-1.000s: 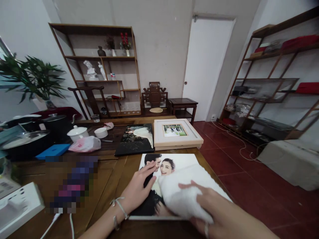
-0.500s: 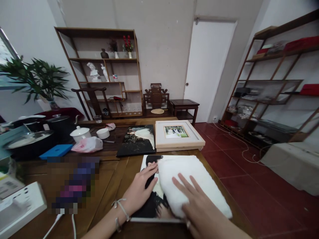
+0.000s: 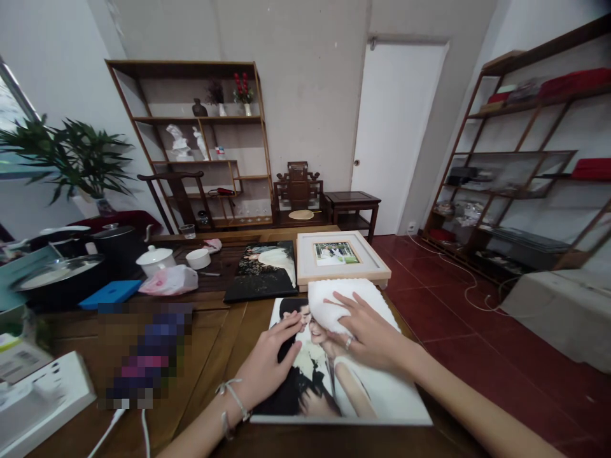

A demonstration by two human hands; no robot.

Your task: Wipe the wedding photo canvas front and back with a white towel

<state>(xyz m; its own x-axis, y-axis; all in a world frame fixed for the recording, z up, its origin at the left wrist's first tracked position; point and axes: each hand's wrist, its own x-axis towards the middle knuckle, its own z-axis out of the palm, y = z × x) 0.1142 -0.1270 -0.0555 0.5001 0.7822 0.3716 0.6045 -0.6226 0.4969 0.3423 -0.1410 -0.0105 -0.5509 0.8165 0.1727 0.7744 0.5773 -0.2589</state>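
Note:
A large wedding photo print lies flat on the wooden table in front of me. My left hand rests flat on its left part, fingers stretched out, a string bracelet at the wrist. My right hand, wearing a ring, presses a white cloth onto the far end of the print, fingers spread over the bunched cloth.
Behind the print lie a dark photo panel and a cream framed photo. To the left stand pots, a white lidded cup, a pink bag, a blue box and a white power strip. Shelves line the walls.
My right hand slid the white cloth from the near part of the print up to its far end, uncovering the picture. My left hand stayed put.

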